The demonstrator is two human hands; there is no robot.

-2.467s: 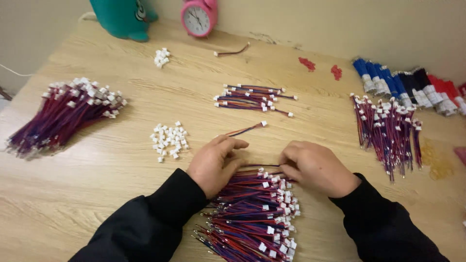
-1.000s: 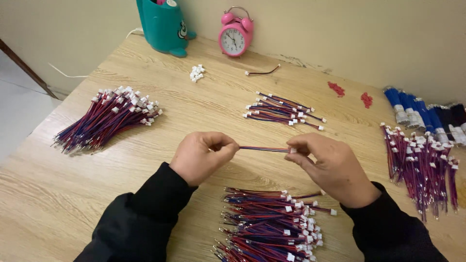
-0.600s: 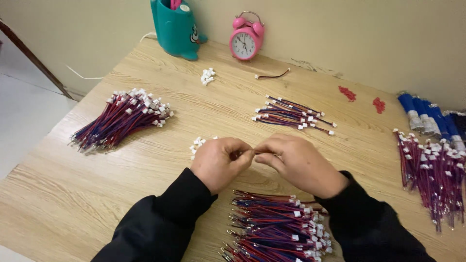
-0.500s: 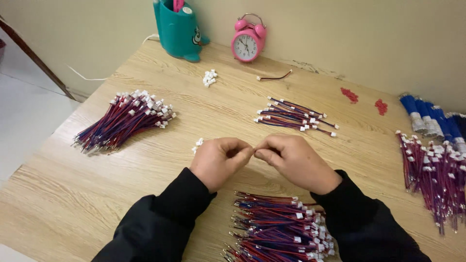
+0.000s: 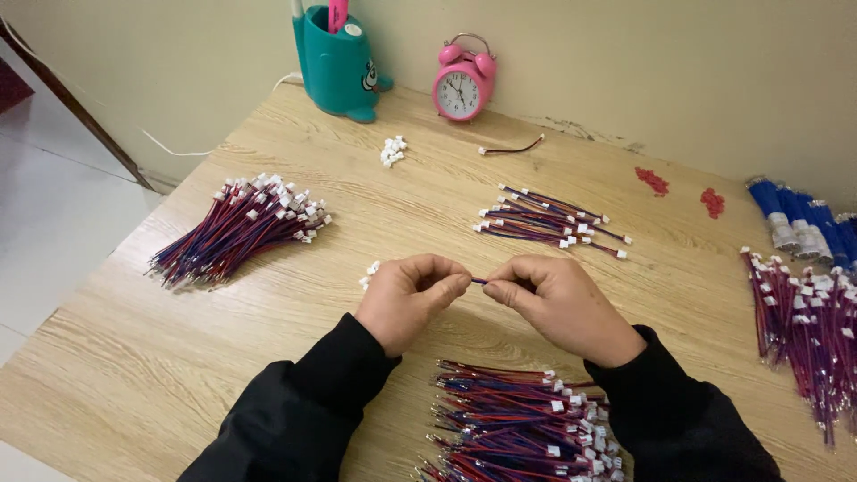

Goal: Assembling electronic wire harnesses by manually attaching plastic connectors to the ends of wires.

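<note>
My left hand and my right hand are held close together over the middle of the wooden table. Both pinch a thin red-and-blue wire, of which only a short bit shows between the fingertips. Just behind my left hand lie a few small white connector housings, mostly hidden by it. Directly in front of me, between my black sleeves, is a pile of red-and-blue wires with white connectors.
A big wire bundle lies at the left, a small one beyond my hands, another at the right edge. Far back stand a teal pen holder and a pink alarm clock, with white housings, a single wire, red bits and blue-capped bundles.
A second ago my hands held the wire stretched out between them. They have since drawn together, so most of the wire is hidden in my fingers. The camera view has shifted slightly.
</note>
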